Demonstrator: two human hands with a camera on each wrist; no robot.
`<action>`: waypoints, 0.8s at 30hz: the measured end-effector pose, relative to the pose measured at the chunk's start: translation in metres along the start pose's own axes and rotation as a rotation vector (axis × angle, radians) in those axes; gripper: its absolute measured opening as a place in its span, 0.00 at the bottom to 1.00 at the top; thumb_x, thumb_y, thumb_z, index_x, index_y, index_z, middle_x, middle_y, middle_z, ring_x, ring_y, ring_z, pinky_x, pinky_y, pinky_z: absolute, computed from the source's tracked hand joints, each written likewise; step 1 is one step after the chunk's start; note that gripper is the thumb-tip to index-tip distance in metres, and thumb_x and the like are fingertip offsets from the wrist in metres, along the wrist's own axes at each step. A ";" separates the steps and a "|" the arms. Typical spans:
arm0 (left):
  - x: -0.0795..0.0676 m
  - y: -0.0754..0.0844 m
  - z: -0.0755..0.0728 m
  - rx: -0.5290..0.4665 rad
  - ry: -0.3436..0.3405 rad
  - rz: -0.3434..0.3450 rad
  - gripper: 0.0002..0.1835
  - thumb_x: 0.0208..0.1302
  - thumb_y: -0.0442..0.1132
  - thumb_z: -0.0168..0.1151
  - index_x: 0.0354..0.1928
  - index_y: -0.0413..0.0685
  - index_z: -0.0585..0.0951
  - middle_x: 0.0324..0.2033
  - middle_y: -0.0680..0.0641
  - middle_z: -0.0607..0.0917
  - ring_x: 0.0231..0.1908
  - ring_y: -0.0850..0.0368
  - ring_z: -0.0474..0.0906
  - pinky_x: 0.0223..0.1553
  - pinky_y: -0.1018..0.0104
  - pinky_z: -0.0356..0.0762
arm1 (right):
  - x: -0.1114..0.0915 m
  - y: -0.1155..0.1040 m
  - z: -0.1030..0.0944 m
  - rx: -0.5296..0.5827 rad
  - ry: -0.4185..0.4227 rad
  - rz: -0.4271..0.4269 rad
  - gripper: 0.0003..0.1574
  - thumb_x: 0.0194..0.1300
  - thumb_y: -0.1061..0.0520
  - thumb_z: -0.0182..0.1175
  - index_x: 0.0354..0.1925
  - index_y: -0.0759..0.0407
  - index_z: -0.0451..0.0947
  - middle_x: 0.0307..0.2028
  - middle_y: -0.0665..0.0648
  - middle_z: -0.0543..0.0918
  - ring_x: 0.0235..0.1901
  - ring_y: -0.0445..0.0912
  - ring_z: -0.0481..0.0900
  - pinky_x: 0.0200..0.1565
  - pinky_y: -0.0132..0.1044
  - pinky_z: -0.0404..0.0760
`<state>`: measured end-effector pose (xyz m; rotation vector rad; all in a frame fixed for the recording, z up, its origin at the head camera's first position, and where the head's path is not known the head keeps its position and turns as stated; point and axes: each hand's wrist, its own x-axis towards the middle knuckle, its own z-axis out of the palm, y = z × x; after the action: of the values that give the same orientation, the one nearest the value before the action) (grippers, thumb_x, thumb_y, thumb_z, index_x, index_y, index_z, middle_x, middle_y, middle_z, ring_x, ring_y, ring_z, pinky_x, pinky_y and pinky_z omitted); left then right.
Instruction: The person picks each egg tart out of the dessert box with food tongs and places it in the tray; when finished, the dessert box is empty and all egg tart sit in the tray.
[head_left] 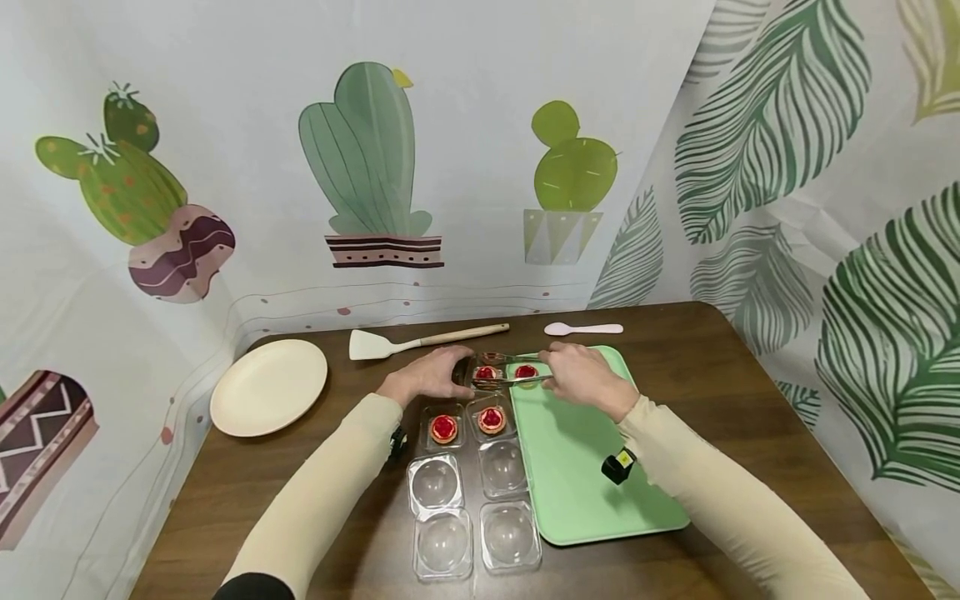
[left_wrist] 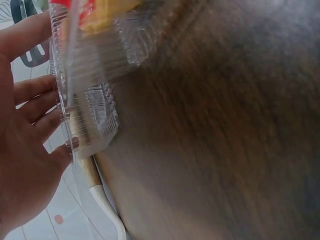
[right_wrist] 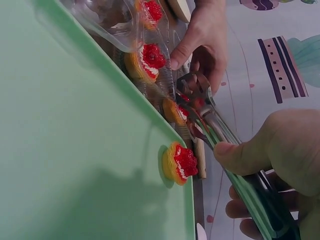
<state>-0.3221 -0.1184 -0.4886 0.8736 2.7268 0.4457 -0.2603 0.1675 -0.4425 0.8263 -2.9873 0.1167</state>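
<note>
Tongs [right_wrist: 251, 196] at boxed tart [head_left: 487, 374]

Right hand [head_left: 583, 372]: fingers clamped round tongs, tong tips apart. Left hand [head_left: 432, 373]: fingers spread, touching clear box [left_wrist: 102, 120] around that tart. Second tart [right_wrist: 180, 163]: green tray [head_left: 577, 492], far-left corner.

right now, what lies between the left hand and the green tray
The head view shows a red-topped tart in a clear plastic container between the left hand and the green tray, with metal tongs across it.
</note>
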 end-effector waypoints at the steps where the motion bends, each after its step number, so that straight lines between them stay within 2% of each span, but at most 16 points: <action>1: 0.000 0.000 0.000 0.003 0.000 -0.001 0.45 0.53 0.57 0.71 0.69 0.46 0.67 0.66 0.45 0.72 0.67 0.49 0.66 0.69 0.57 0.63 | 0.000 0.000 -0.001 -0.002 -0.003 0.001 0.24 0.57 0.48 0.70 0.49 0.58 0.81 0.37 0.55 0.80 0.34 0.52 0.82 0.24 0.42 0.80; 10: -0.001 0.001 -0.002 0.015 -0.002 -0.011 0.42 0.53 0.59 0.71 0.67 0.49 0.69 0.65 0.47 0.74 0.66 0.51 0.68 0.68 0.58 0.65 | 0.003 -0.005 -0.008 -0.033 -0.033 0.000 0.21 0.58 0.48 0.70 0.46 0.58 0.81 0.36 0.54 0.79 0.32 0.51 0.81 0.22 0.39 0.78; 14: -0.001 0.001 -0.002 0.015 -0.003 -0.019 0.41 0.52 0.59 0.71 0.66 0.49 0.70 0.63 0.47 0.75 0.65 0.51 0.69 0.67 0.57 0.66 | 0.005 -0.010 -0.010 -0.051 -0.054 0.004 0.22 0.57 0.49 0.71 0.45 0.59 0.82 0.38 0.55 0.80 0.33 0.53 0.81 0.23 0.43 0.80; 21: -0.001 0.002 -0.001 0.021 -0.004 -0.024 0.43 0.51 0.60 0.72 0.66 0.49 0.70 0.63 0.47 0.75 0.64 0.50 0.70 0.67 0.57 0.67 | 0.010 -0.014 -0.008 -0.065 -0.056 0.015 0.11 0.55 0.52 0.69 0.36 0.55 0.82 0.37 0.54 0.81 0.33 0.53 0.81 0.26 0.47 0.82; 24: -0.002 0.002 -0.001 0.020 -0.009 -0.028 0.43 0.51 0.60 0.72 0.67 0.50 0.69 0.64 0.47 0.75 0.65 0.51 0.69 0.67 0.57 0.67 | 0.010 -0.015 -0.006 -0.058 -0.048 0.006 0.11 0.55 0.53 0.70 0.37 0.56 0.82 0.36 0.54 0.80 0.32 0.52 0.81 0.25 0.46 0.81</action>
<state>-0.3201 -0.1181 -0.4871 0.8399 2.7362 0.4088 -0.2615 0.1500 -0.4348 0.8256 -3.0221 0.0098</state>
